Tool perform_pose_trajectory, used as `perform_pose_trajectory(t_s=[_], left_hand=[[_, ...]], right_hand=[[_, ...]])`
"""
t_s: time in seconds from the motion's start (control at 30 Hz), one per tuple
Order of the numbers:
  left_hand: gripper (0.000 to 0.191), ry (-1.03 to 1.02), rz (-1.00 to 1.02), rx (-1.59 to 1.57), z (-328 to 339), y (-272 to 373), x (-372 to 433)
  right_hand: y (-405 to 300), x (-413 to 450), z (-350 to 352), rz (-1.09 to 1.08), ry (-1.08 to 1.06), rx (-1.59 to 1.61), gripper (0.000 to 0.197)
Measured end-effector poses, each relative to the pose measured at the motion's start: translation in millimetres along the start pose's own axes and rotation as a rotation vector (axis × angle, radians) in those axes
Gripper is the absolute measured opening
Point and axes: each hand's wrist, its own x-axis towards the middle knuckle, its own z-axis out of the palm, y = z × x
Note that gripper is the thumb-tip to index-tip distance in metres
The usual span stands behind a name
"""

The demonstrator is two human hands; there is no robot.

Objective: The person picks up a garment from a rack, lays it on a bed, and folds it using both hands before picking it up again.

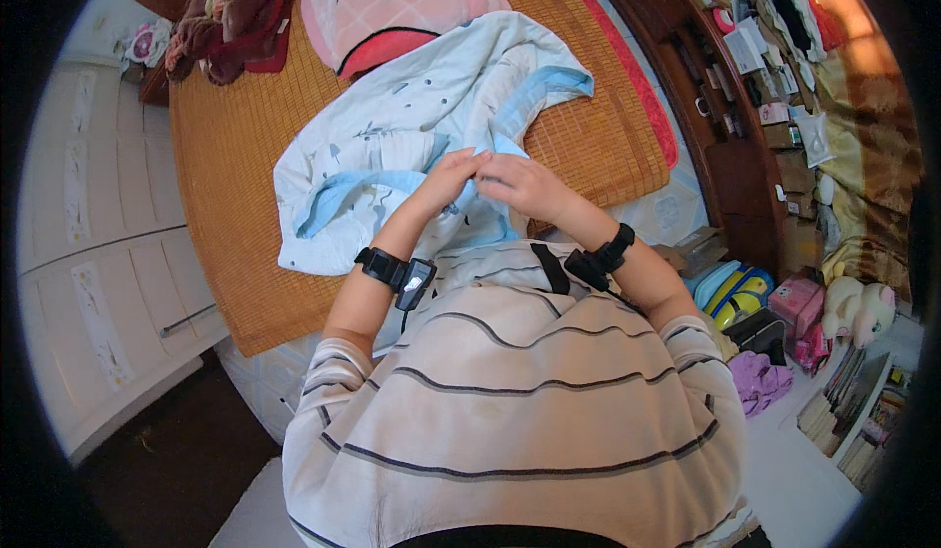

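A thin white quilt (382, 121) with a light blue border and small dark prints lies rumpled over the edge of a bed covered by a woven bamboo mat (242, 202). My left hand (450, 179) pinches the blue edge of the quilt near its middle. Close beside it, almost touching, my right hand (520, 182) grips the same edge with curled fingers. Part of the quilt hangs down against my striped shirt. Both my wrists wear black straps with small devices. The fabric between my fingers is mostly hidden.
A pink blanket (419, 4) and a folded dark red blanket (242, 18) lie farther back on the mat. White drawers (125, 232) stand at the left. Along the right run a dark wooden cabinet (735, 173), cluttered boxes, bags, a plush toy (856, 309) and books.
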Motion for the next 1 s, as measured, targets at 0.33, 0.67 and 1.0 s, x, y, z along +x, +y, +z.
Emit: perform_pose_trajectory(t_s=[0.33,0.67,1.0], left_hand=[[0.016,-0.100,0.056,0.197,-7,7,-4],[0.013,-0.300,0.069,0.430,-6,-1,-1],[0.015,-0.309,0.097,0.406,3,4,-8]], right_hand=[[13,-10,-13,0.642,0.015,0.078,0.022],[11,-17,2,0.645,0.158,0.442,0.011],[7,-15,4,0.638,0.138,0.272,0.014]])
